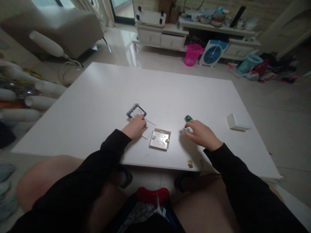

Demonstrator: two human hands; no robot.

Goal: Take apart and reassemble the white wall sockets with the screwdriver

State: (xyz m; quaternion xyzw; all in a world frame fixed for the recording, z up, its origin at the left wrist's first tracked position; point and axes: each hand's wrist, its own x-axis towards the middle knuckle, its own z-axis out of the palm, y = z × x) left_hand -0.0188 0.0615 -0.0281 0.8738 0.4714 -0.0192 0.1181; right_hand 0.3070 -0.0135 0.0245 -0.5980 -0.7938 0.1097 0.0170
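My left hand (136, 126) is closed, its fingers bent down between a wall socket panel (137, 111) with a dark frame and a pale flat cover plate (147, 132). A tiny dark thing shows at its fingertips, too small to name. Just right of the plate, a cream square back box (160, 139) lies with its hollow side up. Off to the box's right, my right hand (201, 133) hovers over the table with its thumb and fingers curved and apart. A small green object (188, 118) is close to its index fingertip; whether they touch I cannot tell.
The white table (109, 87) spreads out before me. A white box (238, 122) stands near its right edge, and a small cartoon sticker (190, 164) is at the front edge. Beyond are a pink basket (192, 54), a blue fan (213, 53) and a low cabinet (149, 37).
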